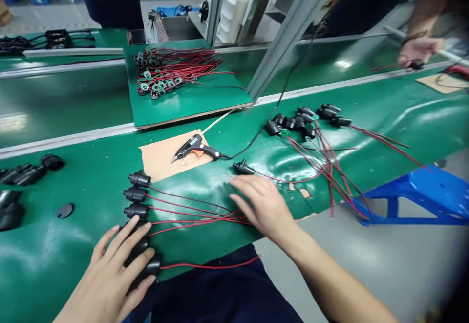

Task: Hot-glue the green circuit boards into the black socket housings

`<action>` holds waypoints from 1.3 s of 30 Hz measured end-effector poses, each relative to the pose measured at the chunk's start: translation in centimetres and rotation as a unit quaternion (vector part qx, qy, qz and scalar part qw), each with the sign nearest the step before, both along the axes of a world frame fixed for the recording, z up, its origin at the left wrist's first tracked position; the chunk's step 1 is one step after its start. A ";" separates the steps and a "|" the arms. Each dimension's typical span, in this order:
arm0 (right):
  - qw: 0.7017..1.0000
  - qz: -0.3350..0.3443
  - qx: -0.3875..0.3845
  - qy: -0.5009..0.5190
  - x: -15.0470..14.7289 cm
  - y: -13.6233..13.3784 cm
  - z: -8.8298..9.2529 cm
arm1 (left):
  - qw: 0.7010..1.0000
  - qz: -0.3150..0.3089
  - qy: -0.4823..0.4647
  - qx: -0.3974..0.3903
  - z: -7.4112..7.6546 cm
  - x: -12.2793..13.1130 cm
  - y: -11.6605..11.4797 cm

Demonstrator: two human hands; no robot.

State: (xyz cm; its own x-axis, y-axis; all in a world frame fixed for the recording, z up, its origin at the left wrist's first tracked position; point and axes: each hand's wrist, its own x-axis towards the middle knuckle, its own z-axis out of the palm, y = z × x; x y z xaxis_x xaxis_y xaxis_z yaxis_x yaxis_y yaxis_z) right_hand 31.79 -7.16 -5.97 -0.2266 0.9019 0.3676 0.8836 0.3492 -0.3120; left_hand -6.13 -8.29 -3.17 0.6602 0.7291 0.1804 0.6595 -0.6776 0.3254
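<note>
Several black cylindrical plastic housings with red wires, one of them a black housing (136, 210), lie in a column on the green bench. Across the nearer ones my left hand (117, 264) rests with its fingers spread, partly hiding them. Red wires (198, 209) run from the column toward my right hand (260, 203), whose fingers are apart and hold nothing I can see. Just beyond its fingertips lies a single wired black housing (244, 167). A black hot glue gun (196, 147) with an orange trigger sits on a cardboard sheet (157, 159).
A raised green board (183, 105) holds bundled red-wired parts (176, 71). More black housings (300, 120) lie right; others, black caps (27, 172), lie left near a black disc (65, 210). A metal post (289, 39) rises behind. A co-worker's hand (419, 52) works across the bench. A blue stool (425, 193) stands right.
</note>
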 end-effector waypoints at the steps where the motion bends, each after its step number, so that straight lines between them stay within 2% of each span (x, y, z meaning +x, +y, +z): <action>1: 0.999 -0.050 0.010 -0.007 1.0 0.3 -0.3 | 1.000 0.004 -0.004 0.005 -0.1 -0.2 0.1; 3: 0.994 -0.112 0.008 -0.012 2.6 0.9 -1.0 | 1.000 0.006 -0.002 0.028 -0.3 -0.4 0.2; 4: 0.993 -0.121 0.003 -0.007 3.1 1.1 -1.4 | 0.999 0.001 0.008 0.045 -0.4 -0.4 0.3; 6: 0.994 -0.110 0.001 0.014 3.2 1.3 -2.0 | 0.995 -0.024 0.050 0.084 -0.4 -0.4 0.5; 9: 0.993 -0.066 -0.017 0.096 1.3 1.6 -1.9 | 0.984 -0.051 0.132 0.110 -0.1 -0.4 0.5; 12: 0.982 0.000 -0.056 0.178 -2.3 3.0 -0.4 | 0.983 -0.041 0.157 0.083 0.4 -0.3 0.4; 17: 0.985 0.086 -0.095 0.111 -10.7 9.2 2.1 | 0.989 -0.018 0.146 0.021 0.7 -0.2 0.1; 20: 0.986 0.098 -0.103 0.084 -15.3 13.0 2.1 | 0.990 -0.012 0.138 0.013 0.7 -0.6 0.1; 23: 0.984 0.115 -0.121 0.067 -18.4 14.8 1.5 | 0.990 -0.008 0.143 0.016 0.7 -1.7 0.4; 28: 0.973 0.164 -0.154 0.049 -20.5 14.3 1.3 | 0.988 -0.009 0.154 0.027 0.8 -5.2 1.5; 32: 0.963 0.207 -0.169 0.027 -21.3 13.2 1.7 | 0.988 0.038 0.145 0.024 0.9 -7.9 1.5; 36: 0.959 0.219 -0.177 0.016 -20.6 11.0 2.4 | 0.985 0.101 0.137 0.027 0.8 -8.6 1.8; 39: 0.957 0.226 -0.182 0.009 -18.6 8.1 2.5 | 0.983 0.086 0.156 0.047 1.4 -8.2 3.5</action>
State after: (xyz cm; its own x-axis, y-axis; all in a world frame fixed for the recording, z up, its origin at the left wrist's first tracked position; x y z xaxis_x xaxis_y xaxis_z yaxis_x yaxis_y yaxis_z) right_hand 13.22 0.95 -3.42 -0.6211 0.7818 0.0554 0.6610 0.5605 -0.4989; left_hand -14.38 -4.83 -1.81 0.5625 0.8246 0.0609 0.8246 -0.5648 0.0314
